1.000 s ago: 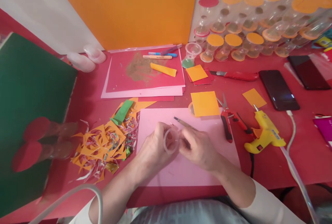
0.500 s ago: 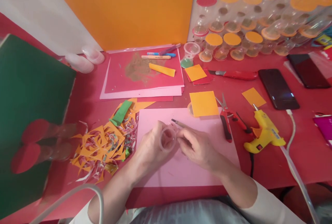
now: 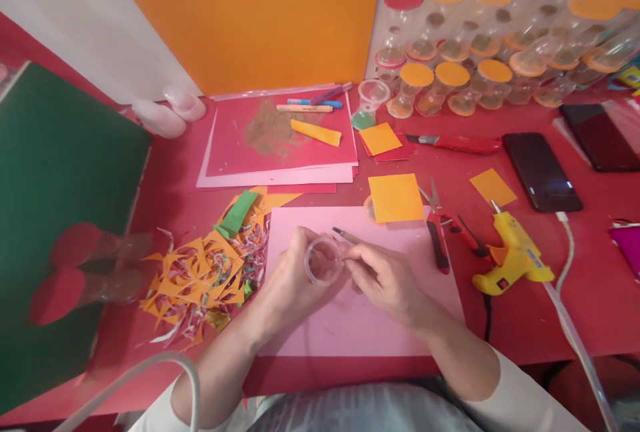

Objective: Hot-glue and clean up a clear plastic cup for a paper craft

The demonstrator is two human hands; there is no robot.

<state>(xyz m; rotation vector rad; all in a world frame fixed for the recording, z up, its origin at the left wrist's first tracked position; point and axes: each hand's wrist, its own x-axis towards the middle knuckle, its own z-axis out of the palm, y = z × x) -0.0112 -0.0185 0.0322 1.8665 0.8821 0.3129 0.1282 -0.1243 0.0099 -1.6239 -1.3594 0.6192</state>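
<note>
My left hand (image 3: pixel 289 279) is wrapped round a clear plastic cup (image 3: pixel 324 280), its round opening facing up toward me. My right hand (image 3: pixel 383 279) is closed in a pinch at the cup's right rim; whatever lies between those fingertips is too small to make out. Just behind the right hand, a thin dark-tipped tool (image 3: pixel 345 235) shows, partly hidden by the hand. Both hands are over a pink sheet (image 3: pixel 295 335). At the sheet's far edge, an orange paper square (image 3: pixel 396 197) partly covers a round piece.
Orange paper scraps (image 3: pixel 200 272) heap on the left beside a green board (image 3: pixel 65 172). To the right are red-handled pliers (image 3: pixel 439 242), a yellow glue gun (image 3: pixel 515 252), a red cutter (image 3: pixel 460 143) and a phone (image 3: pixel 543 172). Joined clear cups (image 3: pixel 415 89) with orange discs line the back.
The cup has tipped slightly, so its opening looks rounder and faces me more. My right fingers stay at its rim. The whole view has shifted a little.
</note>
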